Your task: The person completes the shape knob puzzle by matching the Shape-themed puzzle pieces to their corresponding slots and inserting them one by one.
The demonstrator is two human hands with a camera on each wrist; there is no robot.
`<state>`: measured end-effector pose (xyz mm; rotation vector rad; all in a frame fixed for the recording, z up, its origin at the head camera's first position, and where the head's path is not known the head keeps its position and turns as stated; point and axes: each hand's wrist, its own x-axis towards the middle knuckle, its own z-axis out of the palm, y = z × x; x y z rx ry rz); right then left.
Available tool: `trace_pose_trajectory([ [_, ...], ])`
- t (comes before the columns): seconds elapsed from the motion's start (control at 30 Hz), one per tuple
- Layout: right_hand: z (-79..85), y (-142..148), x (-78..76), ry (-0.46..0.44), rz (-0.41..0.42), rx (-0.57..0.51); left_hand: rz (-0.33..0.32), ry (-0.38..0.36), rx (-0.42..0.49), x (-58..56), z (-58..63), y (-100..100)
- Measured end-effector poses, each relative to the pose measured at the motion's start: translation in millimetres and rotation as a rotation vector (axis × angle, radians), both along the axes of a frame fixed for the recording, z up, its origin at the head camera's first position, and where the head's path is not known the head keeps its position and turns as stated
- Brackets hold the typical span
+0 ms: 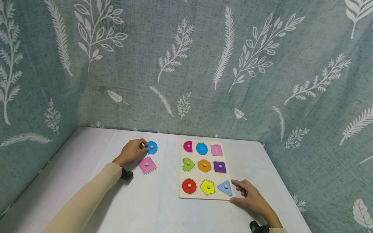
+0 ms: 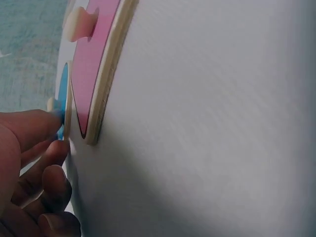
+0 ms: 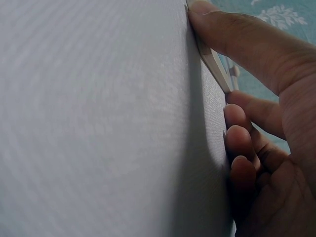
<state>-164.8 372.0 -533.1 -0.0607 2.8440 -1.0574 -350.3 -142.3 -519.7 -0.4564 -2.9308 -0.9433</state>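
My left hand (image 1: 132, 151) pinches the left edge of a blue round puzzle piece (image 1: 152, 148) with a small knob. In the left wrist view, the thumb lies over the blue face with fingertips at its rim. Just nearer lies a pink square puzzle piece (image 1: 147, 165), turned like a diamond, its knob (image 2: 81, 23) standing up. The wooden puzzle board (image 1: 193, 174) lies to the right. My right hand (image 1: 250, 197) touches its near right corner, thumb at the corner, index finger along the right edge. The other fingers are loosely bent.
On the board sit several knobbed shapes, among them a green heart (image 1: 188, 164), red circle (image 1: 189, 186) and light blue triangle (image 1: 225, 188). A blue round spot (image 1: 201, 148) and a pink square spot (image 1: 216, 150) show no knobs. Patterned cloth (image 1: 186, 64) hangs behind the white table (image 1: 131, 210).
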Motion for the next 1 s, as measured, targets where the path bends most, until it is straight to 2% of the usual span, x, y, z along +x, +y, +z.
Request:
trace_pose_trajectory([
  [0.23, -1.2, -1, 0.4, -0.012, -0.022, 0.007, 0.005, 0.007, -0.003, -1.4, 2.3, 7],
  [0.6, -2.7, 1, -0.6, -0.003, 0.002, 0.005, 0.017, 0.012, -0.005, -6.3, -1.7, 14],
  [1.0, -3.3, 0, -0.4, -0.003, -0.014, 0.014, 0.011, 0.023, -0.012, -8.3, -1.4, 16],
])
